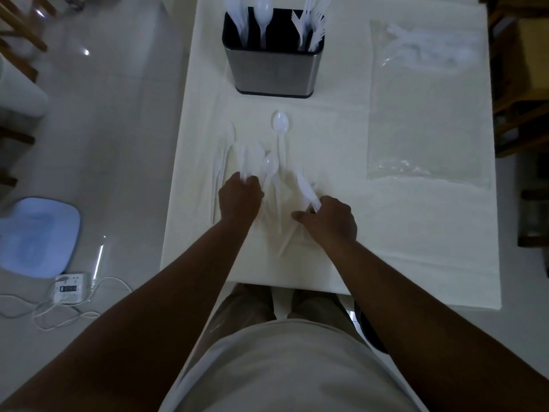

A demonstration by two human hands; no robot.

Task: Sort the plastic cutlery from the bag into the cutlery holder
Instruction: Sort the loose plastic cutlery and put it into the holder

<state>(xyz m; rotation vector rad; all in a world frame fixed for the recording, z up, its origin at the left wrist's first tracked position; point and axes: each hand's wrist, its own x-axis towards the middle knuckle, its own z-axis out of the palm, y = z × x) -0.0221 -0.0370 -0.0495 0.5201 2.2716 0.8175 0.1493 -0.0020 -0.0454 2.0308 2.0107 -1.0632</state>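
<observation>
both hands in the loose pile, holder straight ahead

the plastic cutlery (277, 191) lies loose on the white cloth, between my hands and just past them. my left hand (240, 199) is curled round a few white pieces (245, 165) by their handles. they are blurred, so i cannot tell their kind. my right hand (326, 221) pinches one knife-like piece (306, 185) near its lower end, blade pointing away from me. a lone spoon (280, 123) lies further out. the cutlery holder (273, 69) stands upright beyond it, spoons towards its left, forks (312, 22) in its right part. the bag (427, 114) lies flat well to my right, some pieces in its far end.

what worries me: white on white in dim light, so a mixed handful could go into the wrong compartment. crossed handles under my palms may drag neighbours along as i lift. the two long pieces (224, 153) beside my left hand lie near the table's left edge (178, 173), and a careless sweep could send them to the floor. the fork side looks crowded, so tines may catch.

the cloth between spoon and holder gives me a straight run forward.
</observation>
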